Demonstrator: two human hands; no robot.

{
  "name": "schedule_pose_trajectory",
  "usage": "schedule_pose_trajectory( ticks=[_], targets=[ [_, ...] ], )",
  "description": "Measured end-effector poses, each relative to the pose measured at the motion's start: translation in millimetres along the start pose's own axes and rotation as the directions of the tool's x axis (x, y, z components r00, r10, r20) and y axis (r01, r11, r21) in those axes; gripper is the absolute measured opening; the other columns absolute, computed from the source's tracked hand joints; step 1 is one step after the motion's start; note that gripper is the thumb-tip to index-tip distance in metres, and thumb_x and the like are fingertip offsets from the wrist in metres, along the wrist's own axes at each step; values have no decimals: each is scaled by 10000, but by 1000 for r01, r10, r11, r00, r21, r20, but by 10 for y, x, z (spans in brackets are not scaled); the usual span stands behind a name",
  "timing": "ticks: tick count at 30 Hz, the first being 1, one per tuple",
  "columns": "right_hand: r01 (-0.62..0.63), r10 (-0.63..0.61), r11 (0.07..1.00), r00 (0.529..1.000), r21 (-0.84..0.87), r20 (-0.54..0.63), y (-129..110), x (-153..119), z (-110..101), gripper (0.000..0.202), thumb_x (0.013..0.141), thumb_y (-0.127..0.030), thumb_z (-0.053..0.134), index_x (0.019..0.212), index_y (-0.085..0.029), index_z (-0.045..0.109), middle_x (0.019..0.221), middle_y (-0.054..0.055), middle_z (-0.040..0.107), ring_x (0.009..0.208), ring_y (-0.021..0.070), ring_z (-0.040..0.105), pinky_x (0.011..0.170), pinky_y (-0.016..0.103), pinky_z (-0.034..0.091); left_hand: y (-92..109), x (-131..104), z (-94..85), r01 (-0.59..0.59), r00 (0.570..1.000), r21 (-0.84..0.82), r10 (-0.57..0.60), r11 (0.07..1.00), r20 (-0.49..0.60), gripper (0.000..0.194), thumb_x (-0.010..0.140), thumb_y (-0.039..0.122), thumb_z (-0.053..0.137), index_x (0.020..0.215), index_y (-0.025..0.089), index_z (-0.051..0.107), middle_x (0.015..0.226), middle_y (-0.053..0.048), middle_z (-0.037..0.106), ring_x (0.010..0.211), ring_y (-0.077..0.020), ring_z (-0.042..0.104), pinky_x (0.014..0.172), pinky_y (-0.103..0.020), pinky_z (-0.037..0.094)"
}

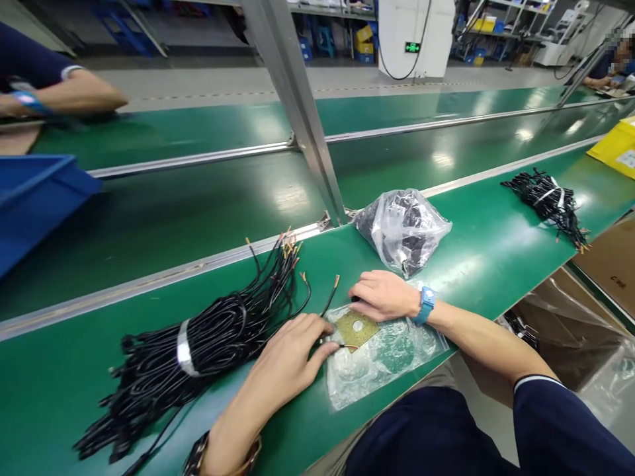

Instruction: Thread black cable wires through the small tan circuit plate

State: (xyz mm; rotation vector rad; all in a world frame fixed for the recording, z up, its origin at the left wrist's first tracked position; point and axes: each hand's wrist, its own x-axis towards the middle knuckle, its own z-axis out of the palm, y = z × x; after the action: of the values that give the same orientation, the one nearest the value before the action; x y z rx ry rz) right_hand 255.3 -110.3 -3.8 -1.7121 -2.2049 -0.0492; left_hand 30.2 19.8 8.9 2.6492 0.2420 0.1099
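My left hand (297,347) is closed, thumb and fingers pinched round a thin black cable (339,345) whose red wire end points right over a yellowish square plate (368,328) with a round hole. That plate lies on a flat clear plastic bag (381,370). At the plate's far edge my right hand (381,295) is closed, with a small dark thing, too hidden to name, at its fingertips. Left of my left hand lies a large bundle of black cables (218,327), tied with a white band, its bared coloured wire ends pointing away from me.
A clear bag of dark parts (404,228) stands by the metal post (302,112). Another tied cable bundle (548,198) and a yellow bin (615,151) are farther right. A blue bin (40,198) is at left, near a co-worker's arm (86,92). Cardboard boxes (608,264) sit below the right edge.
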Motion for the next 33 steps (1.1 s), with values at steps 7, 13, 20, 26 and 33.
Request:
schedule_pose_trajectory(
  ticks=[7,13,20,26,33],
  targets=[
    [-14,51,977,984,213,-170,-22,-77,-36,167,1028,-304,488,1015,-165,579,854,82,643,775,205,587,707,323,474,107,-32,-152,-55,990,-32,59,998,126,125,985,287,553,941,188,616,939,-59,623,950,-213,561,867,-339,436],
    [-32,87,953,981,302,-171,-46,-105,-35,108,1007,-277,529,1024,-183,580,897,82,665,807,215,629,724,354,517,80,-38,-70,-48,997,-49,50,998,59,139,989,261,535,913,170,607,883,-50,635,837,-187,572,788,-307,430],
    [-43,119,934,974,354,-194,-94,-93,-99,62,991,-228,555,1038,-195,577,911,79,670,817,211,631,730,356,525,89,-31,151,56,985,-58,-64,997,-160,182,1030,251,462,945,167,599,867,-29,624,736,-157,579,664,-271,407],
    [90,-58,896,995,434,-86,-166,-71,-104,99,994,-221,525,1077,-197,572,1075,118,678,1041,250,625,869,416,540,97,-22,158,80,991,-10,-80,997,-104,149,1010,196,467,909,165,571,950,-40,549,782,-149,566,692,-262,444],
    [160,-177,926,984,343,20,-210,-67,-114,168,997,-236,505,1124,-176,596,1191,156,676,1224,305,563,952,512,507,127,-27,105,133,990,86,-129,987,-53,111,999,197,507,921,166,579,915,-15,552,723,-143,548,628,-276,400]
  ],
)
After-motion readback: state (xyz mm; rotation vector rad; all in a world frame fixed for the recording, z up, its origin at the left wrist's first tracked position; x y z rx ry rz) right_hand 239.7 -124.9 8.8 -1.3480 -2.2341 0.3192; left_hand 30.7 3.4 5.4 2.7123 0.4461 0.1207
